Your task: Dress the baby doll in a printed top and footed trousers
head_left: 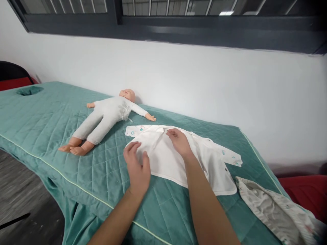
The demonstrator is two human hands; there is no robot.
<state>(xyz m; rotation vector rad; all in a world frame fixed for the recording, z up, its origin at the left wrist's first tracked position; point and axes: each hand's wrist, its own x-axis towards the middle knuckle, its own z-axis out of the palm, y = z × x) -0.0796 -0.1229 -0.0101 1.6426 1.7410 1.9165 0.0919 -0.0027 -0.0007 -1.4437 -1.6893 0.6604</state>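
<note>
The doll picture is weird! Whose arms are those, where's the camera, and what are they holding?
No robot here: those are a person's bare arms, seen by a camera on that person's head. On the green quilted cover lie the doll, a small white garment spread out, and a patterned cloth. The left hand is open at the garment's left side, seemingly holding nothing. The right hand is over the garment; I can't tell whether it's pinching it.

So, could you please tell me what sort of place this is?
Probably a massage or treatment room, perhaps one for infant-care training: a green quilted bed with a round hole near one end, a baby doll lying on it, and a small white garment spread beside the doll.
</note>
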